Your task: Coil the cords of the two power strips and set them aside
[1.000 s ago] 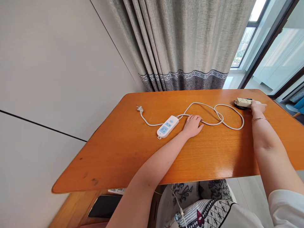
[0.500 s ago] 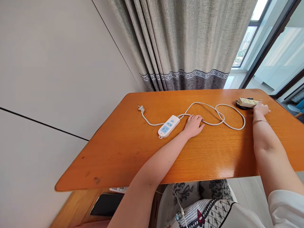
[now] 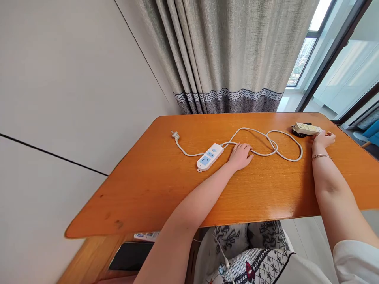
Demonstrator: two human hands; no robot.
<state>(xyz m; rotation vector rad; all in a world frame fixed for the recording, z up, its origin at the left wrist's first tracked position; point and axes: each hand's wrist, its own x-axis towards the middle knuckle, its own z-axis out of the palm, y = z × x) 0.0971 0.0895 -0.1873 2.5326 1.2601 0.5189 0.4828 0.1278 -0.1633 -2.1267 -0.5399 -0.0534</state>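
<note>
A white power strip (image 3: pixel 210 157) with blue socket faces lies at an angle near the middle of the wooden table (image 3: pixel 142 189). Its white cord (image 3: pixel 291 159) loops off to the right, and its plug (image 3: pixel 175 135) rests to the upper left. My left hand (image 3: pixel 240 156) lies flat beside the strip, its fingertips at the cord. At the far right is a cream power strip (image 3: pixel 307 129) with a dark cord bundled under it. My right hand (image 3: pixel 324 139) is at that strip's near right end, fingers loosely bent and apart; whether it touches is hard to tell.
Grey curtains (image 3: pixel 237 59) hang behind the table's far edge, with a glass door (image 3: pixel 340 71) at the right. A pale panelled wall (image 3: pixel 53 86) rises on the left. A black phone-like slab (image 3: pixel 130 256) lies on a wooden surface below the near edge.
My right hand has drawn slightly back from the end of the cream strip, its fingers now more bent. My left hand stays in place. The view has shifted slightly.
</note>
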